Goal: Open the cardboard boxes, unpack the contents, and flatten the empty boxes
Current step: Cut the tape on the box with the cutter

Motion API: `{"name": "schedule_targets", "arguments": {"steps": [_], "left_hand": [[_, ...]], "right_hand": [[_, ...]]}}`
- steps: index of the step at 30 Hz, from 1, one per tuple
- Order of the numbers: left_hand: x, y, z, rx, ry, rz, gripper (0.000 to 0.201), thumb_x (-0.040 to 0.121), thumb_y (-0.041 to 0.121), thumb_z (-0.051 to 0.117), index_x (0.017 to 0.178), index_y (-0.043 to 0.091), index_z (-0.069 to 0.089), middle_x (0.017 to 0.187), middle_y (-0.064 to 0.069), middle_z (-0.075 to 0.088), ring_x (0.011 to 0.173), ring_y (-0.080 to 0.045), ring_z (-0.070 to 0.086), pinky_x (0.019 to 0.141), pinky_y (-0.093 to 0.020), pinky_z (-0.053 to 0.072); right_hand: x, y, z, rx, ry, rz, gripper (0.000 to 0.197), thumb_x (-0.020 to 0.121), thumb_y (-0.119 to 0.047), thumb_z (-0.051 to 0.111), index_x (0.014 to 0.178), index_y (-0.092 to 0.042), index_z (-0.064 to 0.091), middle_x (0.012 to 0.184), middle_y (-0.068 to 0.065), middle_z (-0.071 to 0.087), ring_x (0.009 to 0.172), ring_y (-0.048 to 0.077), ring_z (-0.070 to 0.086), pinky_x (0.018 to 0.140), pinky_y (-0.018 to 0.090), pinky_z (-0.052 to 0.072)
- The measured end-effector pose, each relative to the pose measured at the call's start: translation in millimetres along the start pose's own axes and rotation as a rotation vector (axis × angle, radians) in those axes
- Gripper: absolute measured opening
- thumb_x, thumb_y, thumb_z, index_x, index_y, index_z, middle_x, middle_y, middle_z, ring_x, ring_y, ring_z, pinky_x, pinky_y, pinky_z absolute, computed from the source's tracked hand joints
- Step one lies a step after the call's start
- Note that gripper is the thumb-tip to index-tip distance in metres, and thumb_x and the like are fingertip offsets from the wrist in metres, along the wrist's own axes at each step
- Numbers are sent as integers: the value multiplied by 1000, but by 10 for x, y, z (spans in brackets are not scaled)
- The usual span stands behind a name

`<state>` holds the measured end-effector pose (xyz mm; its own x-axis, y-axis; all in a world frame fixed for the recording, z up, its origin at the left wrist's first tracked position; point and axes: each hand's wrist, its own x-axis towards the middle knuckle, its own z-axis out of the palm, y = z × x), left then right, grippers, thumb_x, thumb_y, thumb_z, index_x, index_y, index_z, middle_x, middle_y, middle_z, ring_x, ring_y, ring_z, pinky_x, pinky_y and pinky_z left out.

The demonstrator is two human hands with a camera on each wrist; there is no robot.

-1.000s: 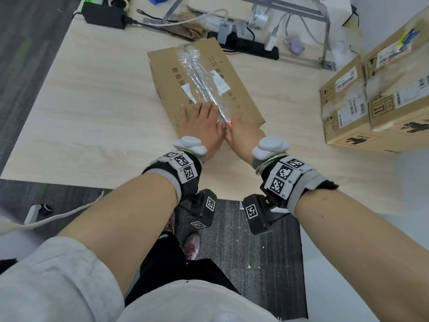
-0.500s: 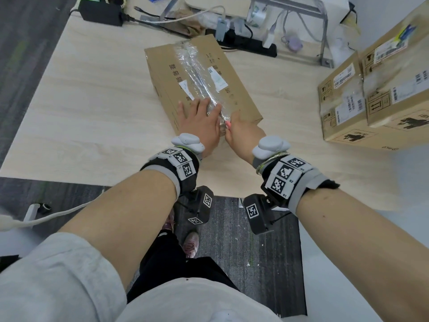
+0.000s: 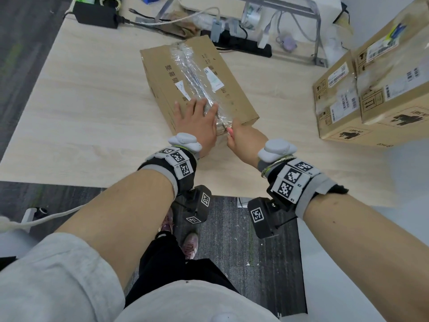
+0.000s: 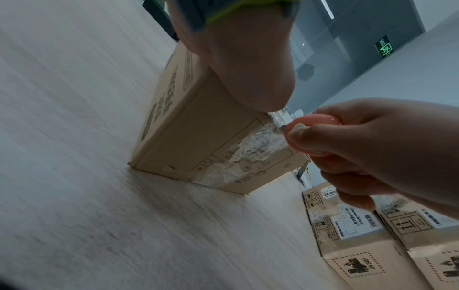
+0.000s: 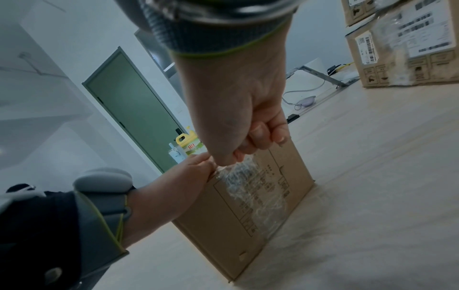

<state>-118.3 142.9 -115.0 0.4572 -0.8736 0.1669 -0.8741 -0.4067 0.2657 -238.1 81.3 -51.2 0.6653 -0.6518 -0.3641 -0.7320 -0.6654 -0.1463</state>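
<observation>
A long cardboard box (image 3: 232,89) sealed with crinkled clear tape (image 3: 195,75) lies on the wooden table (image 3: 81,101). My left hand (image 3: 197,122) lies flat on the box's near end, fingers straight, pressing it down. My right hand (image 3: 243,138) grips a small pink cutter (image 4: 308,135) in its curled fingers. The cutter's tip meets the tape at the top edge of the box's near end (image 5: 248,196). In the right wrist view the cutter is hidden inside the fist (image 5: 250,137).
Two stacked cardboard boxes (image 3: 371,94) with labels stand on the table at the right. Along the far edge lie a black power strip (image 3: 243,45), cables, a black adapter (image 3: 97,12) and a metal stand (image 3: 301,10). Bare tabletop stretches to the left.
The view has shifted slightly; both hands stay at the box's near end, the right hand holding the cutter at the tape.
</observation>
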Motion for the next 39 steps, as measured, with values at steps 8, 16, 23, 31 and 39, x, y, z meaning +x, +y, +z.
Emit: {"name": "schedule_targets", "arguments": {"steps": [8, 16, 23, 31, 39], "left_hand": [[-7, 6, -45, -4, -33, -12, 45, 98, 33, 34, 142, 26, 41, 146, -6, 39, 141, -28, 25, 114, -59, 4], [13, -16, -66, -61, -52, -68, 47, 99, 34, 31, 144, 19, 37, 150, 4, 36, 143, -19, 21, 116, -53, 3], [-6, -23, -112, -72, -63, -42, 47, 99, 31, 32, 144, 19, 38, 150, 0, 35, 143, -21, 20, 115, -53, 0], [-8, -26, -110, -77, -65, -39, 55, 95, 38, 19, 141, 19, 43, 148, 0, 38, 140, -22, 25, 114, -53, 2], [-9, -28, -106, -92, -70, -38, 52, 95, 35, 24, 141, 20, 44, 148, -1, 38, 141, -22, 23, 115, -53, 1]], "right_hand": [[-50, 41, -40, 72, 3, -62, 24, 101, -20, 36, 109, 2, 43, 81, 15, 50, 70, 31, 50, 63, 38, 40], [111, -111, -214, 249, 159, -40, 21, 102, -27, 35, 102, -8, 43, 75, 6, 49, 74, 30, 50, 60, 35, 34], [245, -168, -101, 201, 108, -15, 34, 103, -24, 35, 125, 2, 38, 97, 20, 59, 87, 36, 58, 64, 33, 34], [347, -246, -163, 101, 101, 6, 30, 102, -23, 35, 121, 0, 42, 106, 19, 62, 79, 27, 52, 64, 31, 28], [356, -296, -183, 50, 68, 25, 27, 101, -20, 35, 119, -1, 42, 94, 14, 56, 82, 30, 54, 65, 32, 30]]}}
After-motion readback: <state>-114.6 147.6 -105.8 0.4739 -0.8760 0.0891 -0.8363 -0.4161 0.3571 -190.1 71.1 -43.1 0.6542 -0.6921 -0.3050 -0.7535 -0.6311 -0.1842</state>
